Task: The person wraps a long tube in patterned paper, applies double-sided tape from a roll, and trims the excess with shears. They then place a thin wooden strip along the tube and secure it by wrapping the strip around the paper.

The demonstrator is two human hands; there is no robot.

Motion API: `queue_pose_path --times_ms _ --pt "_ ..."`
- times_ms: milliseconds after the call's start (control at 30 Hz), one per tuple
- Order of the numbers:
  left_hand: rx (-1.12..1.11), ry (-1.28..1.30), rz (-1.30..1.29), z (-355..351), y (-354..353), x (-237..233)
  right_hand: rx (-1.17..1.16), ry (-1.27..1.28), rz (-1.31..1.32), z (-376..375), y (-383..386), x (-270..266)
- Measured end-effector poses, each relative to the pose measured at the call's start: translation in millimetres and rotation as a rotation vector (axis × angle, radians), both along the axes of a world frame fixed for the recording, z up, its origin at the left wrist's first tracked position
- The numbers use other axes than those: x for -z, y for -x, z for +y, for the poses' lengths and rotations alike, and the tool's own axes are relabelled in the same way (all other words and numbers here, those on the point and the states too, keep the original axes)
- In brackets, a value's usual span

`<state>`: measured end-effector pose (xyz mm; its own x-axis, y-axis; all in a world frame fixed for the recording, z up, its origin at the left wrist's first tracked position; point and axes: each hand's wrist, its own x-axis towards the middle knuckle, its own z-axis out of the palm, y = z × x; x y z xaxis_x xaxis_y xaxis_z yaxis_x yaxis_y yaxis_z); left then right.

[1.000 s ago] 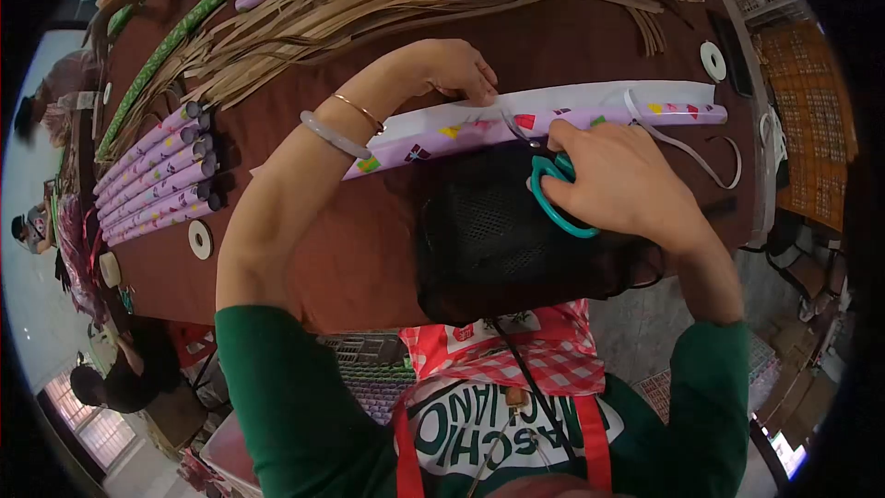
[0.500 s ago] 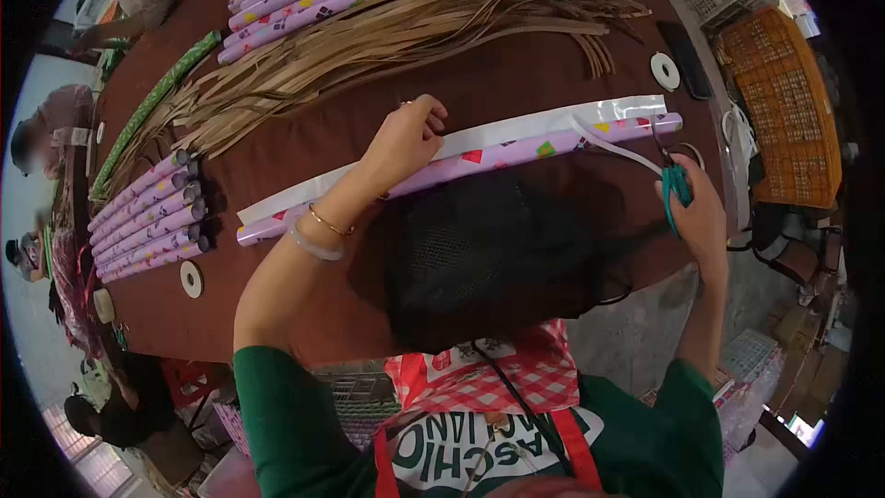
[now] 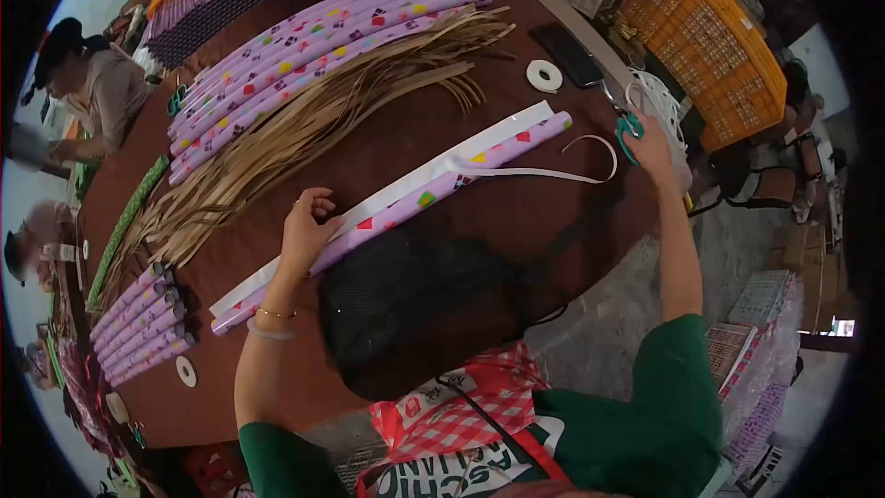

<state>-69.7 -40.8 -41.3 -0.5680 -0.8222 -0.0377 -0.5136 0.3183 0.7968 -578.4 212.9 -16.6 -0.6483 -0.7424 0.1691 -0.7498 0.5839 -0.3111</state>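
Observation:
A long purple patterned roll of wrapping paper [image 3: 429, 198] lies slantwise across the brown-covered table, a white flap [image 3: 392, 186] along its far edge. My left hand [image 3: 309, 231] rests on the left half of the flap and roll, its fingers loosely bent and apart, with nothing visible in them. Off the roll's right end, my right hand [image 3: 652, 143] grips scissors [image 3: 630, 129] with teal handles, blades pointing away from me. A narrow white strip [image 3: 562, 177] starts on the roll and curls in a loop to the right, apart from the scissors.
Beyond lie brown flat strips [image 3: 304, 111] and more purple rolls [image 3: 323, 41]. Short purple tubes [image 3: 143, 323] are stacked left, near a white tape roll [image 3: 186, 371]. Another tape roll [image 3: 544, 76] and a black phone [image 3: 567, 53] lie right. A black mesh item [image 3: 415, 304] hangs in front.
My right hand has carried the scissors away from the roll, past its right end. The white strip now curls loose on the table. My left hand stays on the roll; the view has turned.

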Motion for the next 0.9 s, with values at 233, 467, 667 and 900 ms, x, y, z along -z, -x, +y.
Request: queue_pose_path --times_ms 233,467,667,900 --pt "0.027 0.005 -0.072 -0.8 3.2 -10.6 -0.192 -0.112 -0.211 -4.9 51.9 12.0" --pt "0.060 0.000 -0.074 -9.7 0.0 -1.6 -0.513 -0.114 0.260 -53.3 -43.4 -51.0" --pt "0.058 -0.043 -0.087 -12.2 -1.0 2.6 -1.099 0.100 -0.173 -117.6 -206.3 -31.5" --pt "0.082 0.112 -0.080 -11.1 0.0 4.4 -1.279 -0.096 -0.293 -169.6 -268.9 -2.9"
